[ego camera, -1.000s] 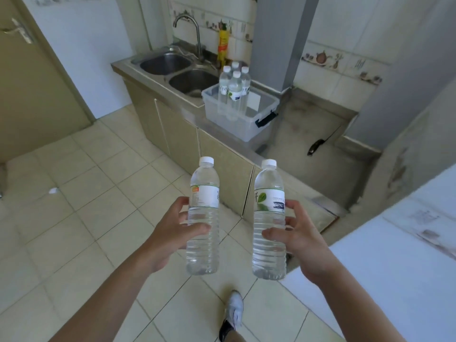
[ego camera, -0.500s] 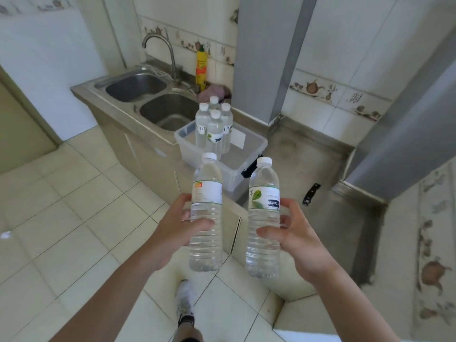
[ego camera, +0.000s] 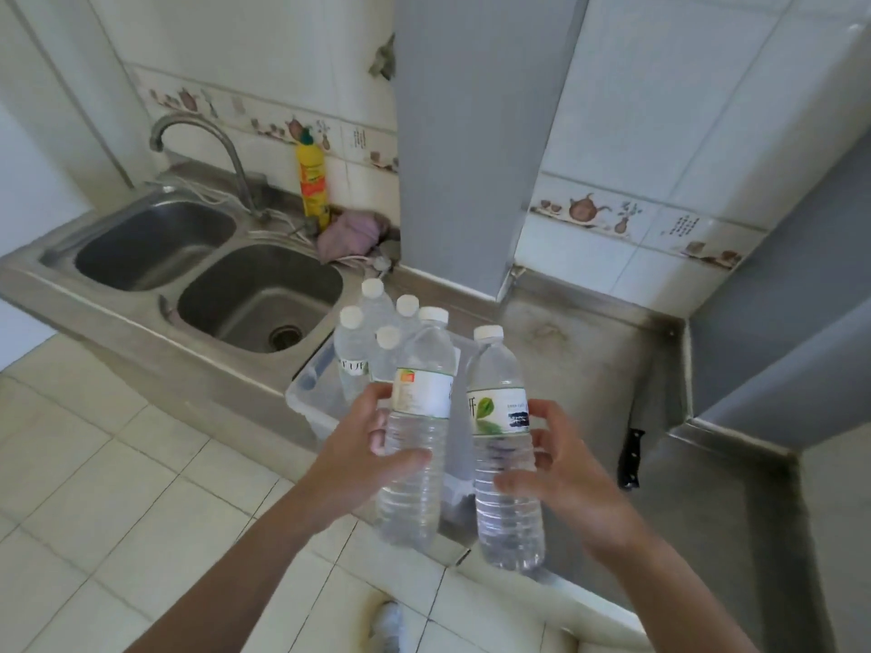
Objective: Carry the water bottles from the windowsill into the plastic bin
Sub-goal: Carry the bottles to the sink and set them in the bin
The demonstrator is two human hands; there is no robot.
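My left hand (ego camera: 358, 459) grips a clear water bottle with an orange-marked label (ego camera: 417, 417), held upright. A second clear bottle with a green leaf label (ego camera: 502, 445) is gripped upright by my right hand (ego camera: 561, 478). Both bottles hang in front of and just above the clear plastic bin (ego camera: 306, 393) on the steel counter. Several white-capped bottles (ego camera: 372, 337) stand inside the bin at its far end. My held bottles hide most of the bin's near part.
A double steel sink (ego camera: 212, 275) with a tap (ego camera: 198, 148) lies left of the bin. A yellow detergent bottle (ego camera: 312, 181) and purple cloth (ego camera: 351, 233) sit behind it. A black-handled knife (ego camera: 630, 457) lies on the counter (ego camera: 589, 346) to the right. A grey pillar (ego camera: 471, 134) rises behind.
I have walked closer to the counter; the bin and sink now loom larger and nearer. Both hands still hold their bottles, now right over the bin's near side.
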